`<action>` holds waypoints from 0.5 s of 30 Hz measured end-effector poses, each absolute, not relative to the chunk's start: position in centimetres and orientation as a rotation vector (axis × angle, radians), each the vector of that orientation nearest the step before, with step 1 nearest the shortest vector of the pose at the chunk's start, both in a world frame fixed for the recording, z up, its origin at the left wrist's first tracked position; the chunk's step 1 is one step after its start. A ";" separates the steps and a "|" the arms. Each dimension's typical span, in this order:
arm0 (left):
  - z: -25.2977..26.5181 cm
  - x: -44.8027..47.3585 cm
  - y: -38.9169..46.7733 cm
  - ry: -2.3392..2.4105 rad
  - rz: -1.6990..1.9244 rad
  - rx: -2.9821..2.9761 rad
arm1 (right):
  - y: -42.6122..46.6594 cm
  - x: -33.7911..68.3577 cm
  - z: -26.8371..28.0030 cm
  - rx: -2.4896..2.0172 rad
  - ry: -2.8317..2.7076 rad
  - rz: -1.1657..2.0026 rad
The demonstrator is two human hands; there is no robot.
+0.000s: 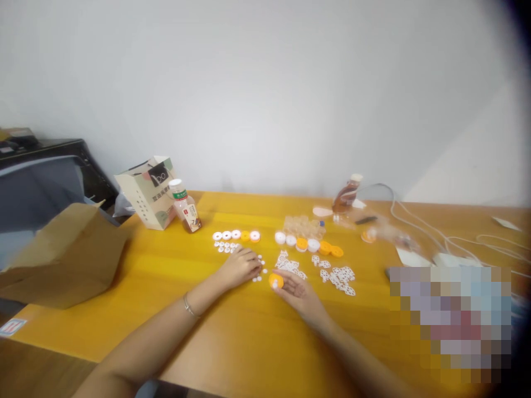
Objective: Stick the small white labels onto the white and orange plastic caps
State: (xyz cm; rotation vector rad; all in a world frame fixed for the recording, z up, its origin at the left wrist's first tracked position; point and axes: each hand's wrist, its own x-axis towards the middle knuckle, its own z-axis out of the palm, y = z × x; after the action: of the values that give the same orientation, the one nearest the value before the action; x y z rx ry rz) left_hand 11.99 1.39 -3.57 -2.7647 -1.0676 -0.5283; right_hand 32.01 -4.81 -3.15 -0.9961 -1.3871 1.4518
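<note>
Right hand [299, 296] holds an orange disc [276, 281] over the yellow bench [199, 354].

Thumb and fingers pinch the disc, and something white shows on its front. Just left of it, the left hand [240, 267] has its fingers curled down by small white buttons [265, 271]; I cannot tell if it grips one. Behind the left hand sits a row of white and orange rings [235, 234]. Behind the right hand are lacy white plastic pieces [289, 265], then a row of white and orange wheels [314, 245], then a clear tray [302, 225]. Farther left stand a drink bottle [185, 207], a paper bag [151, 193] and a brown cardboard box [70, 249]. Back on the right are a brown bottle [347, 196] and pale cables [418, 224].
</note>
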 end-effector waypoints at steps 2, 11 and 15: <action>-3.5 12.0 1.4 -1.035 -0.525 -2.737 | -4.8 32.0 -3.1 -0.996 -1.393 1.461; -2.5 12.3 0.3 -0.818 -0.926 -2.717 | -4.8 31.9 -3.2 -0.973 -1.365 1.535; -1.7 12.7 -0.9 -0.578 -0.909 -2.798 | -4.8 32.0 -3.6 -0.940 -1.384 1.553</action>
State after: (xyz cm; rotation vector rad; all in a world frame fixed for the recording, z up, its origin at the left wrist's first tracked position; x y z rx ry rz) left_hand 12.69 -0.94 -1.66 -2.7981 -0.5785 -0.9094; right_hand 31.96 -4.79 -3.56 -0.9398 -1.3845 1.5532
